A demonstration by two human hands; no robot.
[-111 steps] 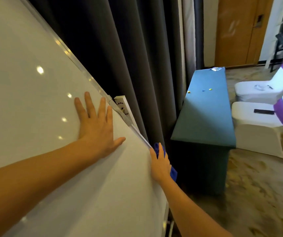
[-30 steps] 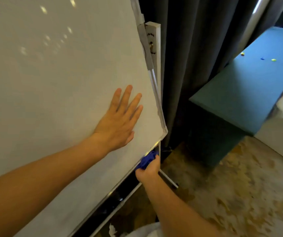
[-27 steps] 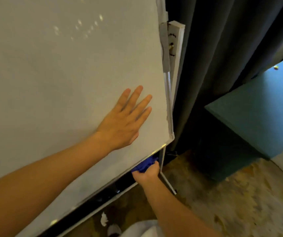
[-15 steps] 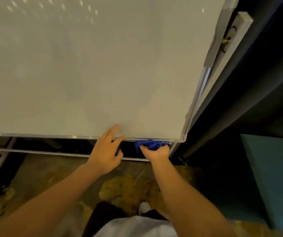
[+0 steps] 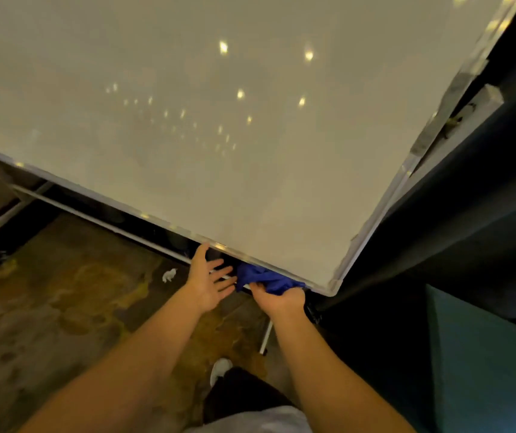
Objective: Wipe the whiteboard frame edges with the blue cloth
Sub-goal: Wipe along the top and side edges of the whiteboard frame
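A large whiteboard (image 5: 219, 120) fills the upper view, its silver frame (image 5: 169, 225) running along the bottom edge to the lower right corner. My right hand (image 5: 280, 300) grips the bunched blue cloth (image 5: 264, 278) and presses it against the underside of the bottom frame, just left of that corner. Beside it on the left, my left hand (image 5: 208, 284) is spread open below the frame, its fingertips close to the cloth and its thumb near the frame edge. It holds nothing.
Dark curtains (image 5: 475, 214) hang right of the board. A teal-covered table (image 5: 487, 364) stands at lower right. The stand's metal bars (image 5: 94, 218) run under the board. A white paper scrap (image 5: 169, 275) lies on the patterned carpet. My white shoe (image 5: 220, 368) shows below.
My right hand carried the cloth down the right frame edge, round the corner and onto the bottom edge. My left hand came off the board face and dropped below the frame.
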